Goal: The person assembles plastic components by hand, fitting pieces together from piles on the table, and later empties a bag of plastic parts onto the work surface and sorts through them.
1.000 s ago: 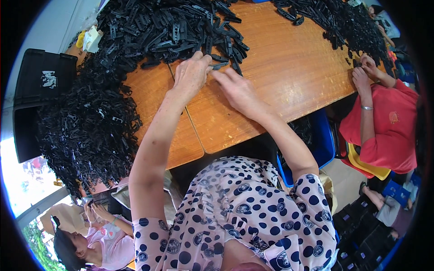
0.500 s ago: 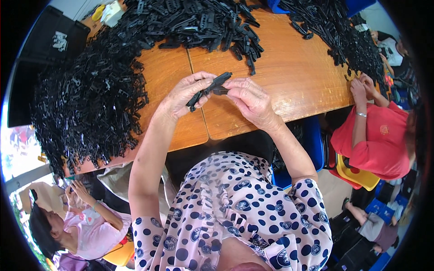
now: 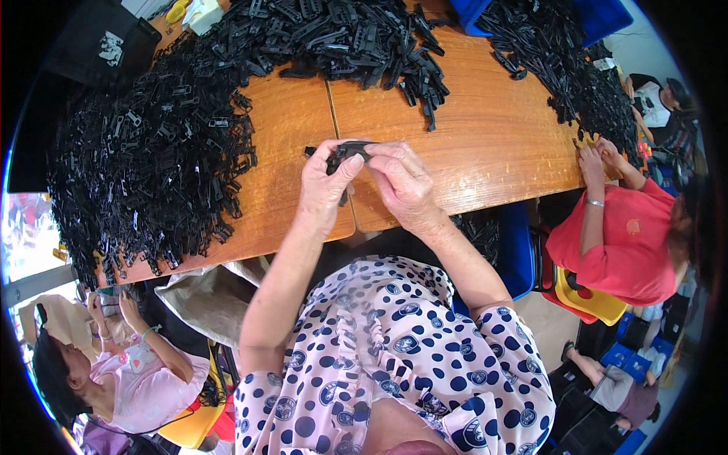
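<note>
Our fingers are closed around a small black plastic part, which we hold just above the tabletop, near its front edge. The left hand pinches the part from the left, thumb raised against it, with a dark end of the part showing below the fingers. The right hand curls over it from the right, fingertips pressed onto its top. Both hands meet at the part, touching each other there; how the part is shaped inside the grip we cannot tell.

The tabletop is orange-brown wood made of two boards that join in a seam running away from our hands. A big heap of black plastic parts covers its left side and curves along the far edge, ending in a loose spill beyond our hands. A second heap lies at the far right, next to a blue bin.

At the right edge a person in a red shirt works with both hands at the tabletop. At lower left a person in a pink top sits below the table's edge. Our dotted sleeves fill the lower middle.
</note>
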A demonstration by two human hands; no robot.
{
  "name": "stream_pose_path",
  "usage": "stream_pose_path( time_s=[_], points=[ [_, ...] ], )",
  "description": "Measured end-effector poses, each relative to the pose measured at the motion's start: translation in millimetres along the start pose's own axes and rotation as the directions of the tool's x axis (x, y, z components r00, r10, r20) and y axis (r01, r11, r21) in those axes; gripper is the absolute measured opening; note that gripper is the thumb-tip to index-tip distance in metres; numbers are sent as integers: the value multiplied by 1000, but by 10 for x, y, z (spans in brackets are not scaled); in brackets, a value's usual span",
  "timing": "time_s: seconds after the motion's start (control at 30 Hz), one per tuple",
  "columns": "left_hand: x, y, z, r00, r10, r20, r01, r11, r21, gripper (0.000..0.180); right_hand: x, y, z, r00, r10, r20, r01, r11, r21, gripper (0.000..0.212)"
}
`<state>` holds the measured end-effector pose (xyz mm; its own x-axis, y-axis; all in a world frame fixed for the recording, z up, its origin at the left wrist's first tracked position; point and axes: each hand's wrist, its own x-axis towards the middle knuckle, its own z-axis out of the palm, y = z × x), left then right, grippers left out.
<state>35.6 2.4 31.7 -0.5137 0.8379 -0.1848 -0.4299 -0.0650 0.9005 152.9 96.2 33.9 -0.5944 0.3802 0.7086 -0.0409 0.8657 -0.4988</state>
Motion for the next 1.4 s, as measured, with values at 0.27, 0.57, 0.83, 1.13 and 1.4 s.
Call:
stream_pose_path(
  time_s=[0.27, 0.57, 0.83, 1.13, 1.4],
  points=[
    [94, -89, -51, 984, 29, -174, -35, 999, -31, 28, 31, -10, 101, 875, 484, -18, -466, 851, 243, 34],
    [252, -28, -26, 993, 85, -84, -74, 989, 129, 22, -119, 266, 193, 516, 690, 507, -801, 177, 572, 25],
    [367, 243, -667, 988, 6, -153, -32, 986, -163, 9, 366, 1021, -197, 938, 298, 174, -194, 873, -448, 37],
    [295, 232, -675, 993, 117, 33, -43, 90, 995, 27, 325, 1421, -134, 966, 109, 233, 85, 720, -688, 17],
    [360, 211, -645, 977, 117, 179, -174, -49, 984, 22, 65, 661, 89, 668, 581, 466, -743, 561, 366, 19]
  ],
)
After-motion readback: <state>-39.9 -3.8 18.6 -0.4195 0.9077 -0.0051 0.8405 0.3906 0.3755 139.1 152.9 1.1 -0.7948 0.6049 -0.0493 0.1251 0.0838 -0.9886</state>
